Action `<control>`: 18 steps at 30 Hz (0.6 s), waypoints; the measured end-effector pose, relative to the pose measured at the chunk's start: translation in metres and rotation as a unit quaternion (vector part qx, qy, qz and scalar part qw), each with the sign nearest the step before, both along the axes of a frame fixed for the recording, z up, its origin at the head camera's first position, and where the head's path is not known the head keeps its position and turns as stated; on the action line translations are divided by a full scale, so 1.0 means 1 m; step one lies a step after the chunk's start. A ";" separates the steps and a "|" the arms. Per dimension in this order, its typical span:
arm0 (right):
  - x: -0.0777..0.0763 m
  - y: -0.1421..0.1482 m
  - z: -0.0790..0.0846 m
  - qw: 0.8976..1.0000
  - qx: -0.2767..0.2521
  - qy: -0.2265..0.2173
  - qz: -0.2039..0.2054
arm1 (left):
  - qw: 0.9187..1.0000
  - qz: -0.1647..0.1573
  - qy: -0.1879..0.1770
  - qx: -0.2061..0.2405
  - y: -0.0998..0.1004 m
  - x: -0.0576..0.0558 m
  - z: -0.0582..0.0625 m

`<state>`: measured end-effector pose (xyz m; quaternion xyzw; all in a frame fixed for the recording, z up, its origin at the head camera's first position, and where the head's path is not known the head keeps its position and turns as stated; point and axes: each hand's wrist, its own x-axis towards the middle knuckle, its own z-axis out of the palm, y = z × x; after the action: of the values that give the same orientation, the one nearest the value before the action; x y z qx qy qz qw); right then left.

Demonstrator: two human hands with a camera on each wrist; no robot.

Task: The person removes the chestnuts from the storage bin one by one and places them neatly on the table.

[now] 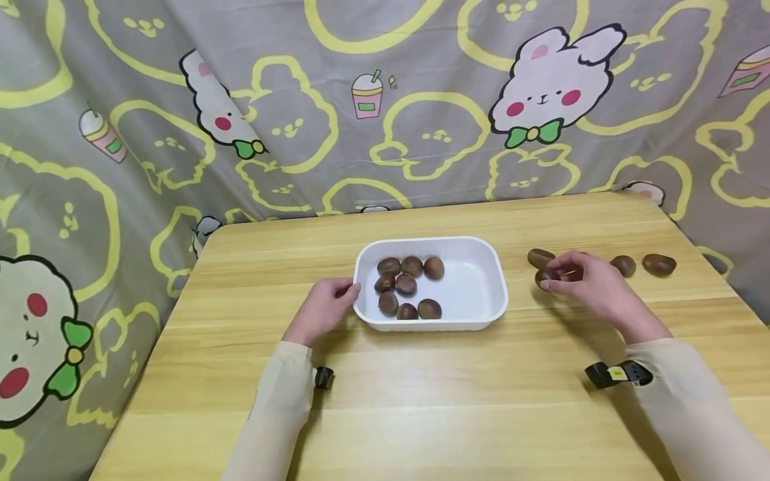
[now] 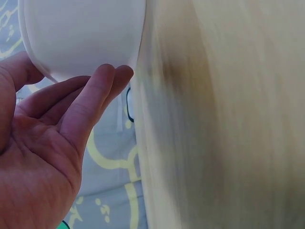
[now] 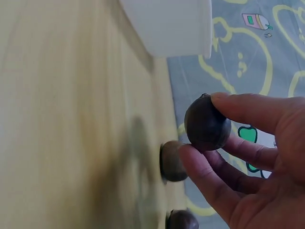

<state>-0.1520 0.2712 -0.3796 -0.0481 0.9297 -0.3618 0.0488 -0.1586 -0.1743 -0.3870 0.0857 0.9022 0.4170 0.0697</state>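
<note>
A white plastic tray (image 1: 475, 308) stands mid-table with several brown chestnuts (image 1: 406, 284) gathered in its left half. My left hand (image 1: 321, 307) grips the tray's left end, thumb at the rim and fingers against the outer wall, as the left wrist view shows too. To the right of the tray, my right hand (image 1: 592, 287) pinches one dark chestnut (image 3: 208, 123) between thumb and fingertips, above the tabletop. Just behind it lies another chestnut (image 1: 539, 258). Part of the held chestnut is hidden by the fingers in the head view.
Two more chestnuts lie on the wooden table (image 1: 421, 401) right of my right hand, a rounder one (image 1: 623, 266) and a longer one (image 1: 659, 264). A grey curtain (image 1: 433, 180) with rabbit prints hangs along the table's far edge and left side.
</note>
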 end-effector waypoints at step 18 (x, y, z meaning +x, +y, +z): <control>-0.005 0.009 -0.016 0.999 0.048 -0.008 0.025 | 1.000 0.020 -0.009 0.005 0.002 0.002 -0.002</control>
<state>-0.1567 0.2806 -0.3954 -0.0656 0.9441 -0.3158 0.0679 -0.1567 -0.1720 -0.3890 0.0637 0.9010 0.4235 0.0692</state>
